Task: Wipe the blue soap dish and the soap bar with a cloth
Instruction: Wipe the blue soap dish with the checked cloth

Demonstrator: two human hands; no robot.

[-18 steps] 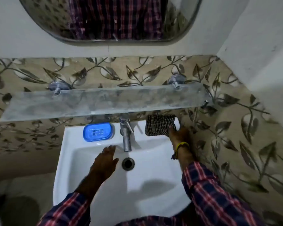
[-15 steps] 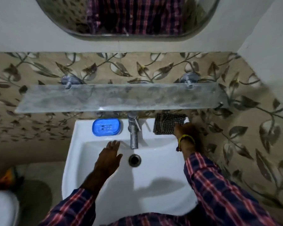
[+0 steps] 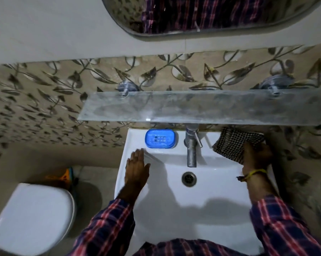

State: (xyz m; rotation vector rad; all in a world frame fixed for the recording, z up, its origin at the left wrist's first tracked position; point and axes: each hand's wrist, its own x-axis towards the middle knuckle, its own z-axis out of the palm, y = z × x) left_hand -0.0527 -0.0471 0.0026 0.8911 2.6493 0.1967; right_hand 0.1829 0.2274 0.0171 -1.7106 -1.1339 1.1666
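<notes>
Item: blue soap dish (image 3: pixel 160 138) — back ledge of the white sink (image 3: pixel 220 191), centre of frame, left of the tap (image 3: pixel 191 146). Oval; long axis runs left-right across the frame, open side up. No soap bar can be made out in it.

Checked cloth (image 3: pixel 233 144) — right back corner of the ledge, gripped by the right hand (image 3: pixel 255 157), fingers curled into it.

Left hand (image 3: pixel 136 168) — flat, fingers straight and together, holding nothing, just below the dish.

Handling, as judged: gather the cloth into a firm pad, steady the dish with the free hand, wipe along its length.
</notes>
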